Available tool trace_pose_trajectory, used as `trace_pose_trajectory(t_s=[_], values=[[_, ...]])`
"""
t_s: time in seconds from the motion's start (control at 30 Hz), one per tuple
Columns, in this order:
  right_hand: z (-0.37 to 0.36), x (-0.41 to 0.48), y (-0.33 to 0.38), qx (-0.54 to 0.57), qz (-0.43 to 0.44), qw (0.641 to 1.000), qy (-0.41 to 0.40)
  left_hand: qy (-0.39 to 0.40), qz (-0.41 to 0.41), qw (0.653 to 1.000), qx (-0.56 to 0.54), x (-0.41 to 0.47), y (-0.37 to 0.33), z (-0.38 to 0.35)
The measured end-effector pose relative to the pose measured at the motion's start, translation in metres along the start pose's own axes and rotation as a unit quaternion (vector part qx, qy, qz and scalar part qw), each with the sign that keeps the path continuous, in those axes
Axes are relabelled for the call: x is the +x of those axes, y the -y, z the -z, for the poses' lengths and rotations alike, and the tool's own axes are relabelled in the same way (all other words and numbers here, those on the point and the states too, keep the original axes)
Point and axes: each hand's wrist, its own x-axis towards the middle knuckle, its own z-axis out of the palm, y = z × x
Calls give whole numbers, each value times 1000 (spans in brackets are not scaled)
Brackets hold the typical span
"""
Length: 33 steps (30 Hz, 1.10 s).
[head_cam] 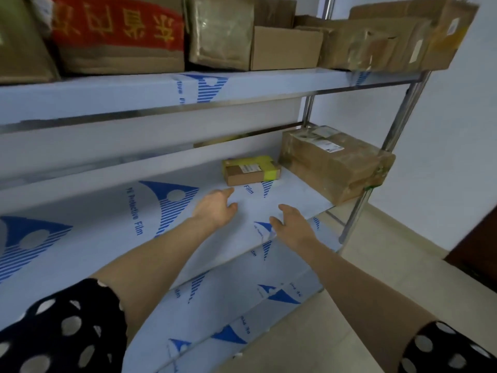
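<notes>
Both my arms stretch over the middle shelf point(107, 224) of a steel rack covered in white film with blue logos. My left hand point(215, 208) hovers just short of a small cardboard parcel point(251, 170) with yellow tape and a white label; its fingers are relaxed and hold nothing. My right hand point(291, 223) is above the shelf's front edge, fingers loosely spread, also empty. The small parcel lies near the back of the shelf, apart from both hands.
A larger taped brown box point(336, 165) stands at the shelf's right end, beside the small parcel. The upper shelf point(134, 90) carries several cardboard boxes, one with a red band point(115, 25). Lower shelves point(228, 305), steel posts point(357, 211), tiled floor and white wall lie right.
</notes>
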Motion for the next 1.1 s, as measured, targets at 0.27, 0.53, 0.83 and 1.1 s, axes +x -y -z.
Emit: trace_pose_trajectory(t_s=[0.27,0.53,0.83,1.1], values=[[43,134,-59,21,35,998,52,-27,142,989,-35,88,-50,-35],[59,216,-68,13,52,995,82,-43,226,971,-71,144,-51,-49],[42,285,-61,16,56,995,84,-56,257,956,-133,201,-27,-56],[24,316,-59,55,5,994,99,-48,294,938,-178,236,-9,-64]])
